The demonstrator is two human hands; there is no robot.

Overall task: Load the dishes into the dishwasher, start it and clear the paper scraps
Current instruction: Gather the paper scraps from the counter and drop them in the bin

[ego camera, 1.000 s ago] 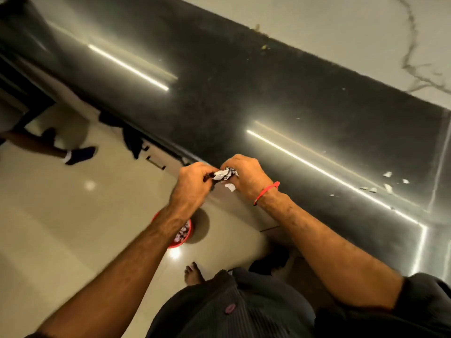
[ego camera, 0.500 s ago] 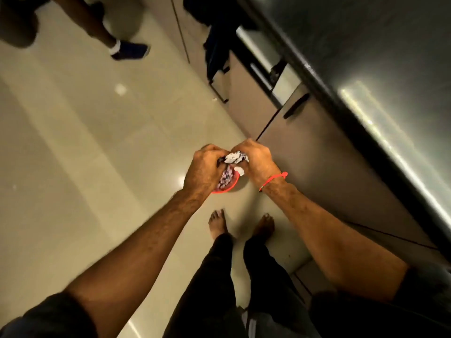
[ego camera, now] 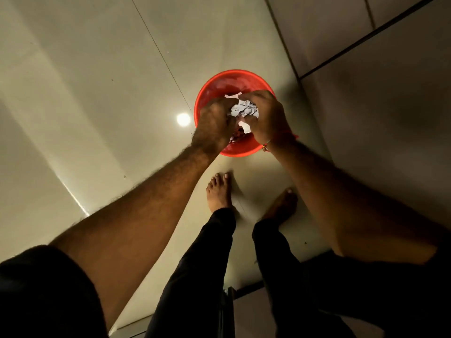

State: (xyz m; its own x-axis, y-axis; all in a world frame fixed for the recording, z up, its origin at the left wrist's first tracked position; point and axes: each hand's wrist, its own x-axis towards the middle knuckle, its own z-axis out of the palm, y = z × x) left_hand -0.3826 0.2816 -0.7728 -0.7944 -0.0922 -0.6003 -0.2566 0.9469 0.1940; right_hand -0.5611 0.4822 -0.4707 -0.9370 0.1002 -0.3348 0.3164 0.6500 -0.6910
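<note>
A bunch of white paper scraps (ego camera: pixel 244 111) is cupped between my two hands, directly above a red bin (ego camera: pixel 220 84) standing on the floor. My left hand (ego camera: pixel 214 123) curls around the scraps from the left; my right hand (ego camera: pixel 264 118), with a red thread at its wrist, curls around them from the right. One scrap (ego camera: pixel 245 127) hangs loose below the bunch. More scraps (ego camera: pixel 234 137) lie inside the bin, mostly hidden by my hands.
Glossy pale floor tiles (ego camera: pixel 97 93) spread to the left. Cabinet fronts (ego camera: pixel 378 106) rise at the right. My bare feet (ego camera: pixel 219 191) stand just below the bin.
My view has swung from the black countertop down to the floor. Both hands carried the scraps off the counter edge and lowered them over the red bin.
</note>
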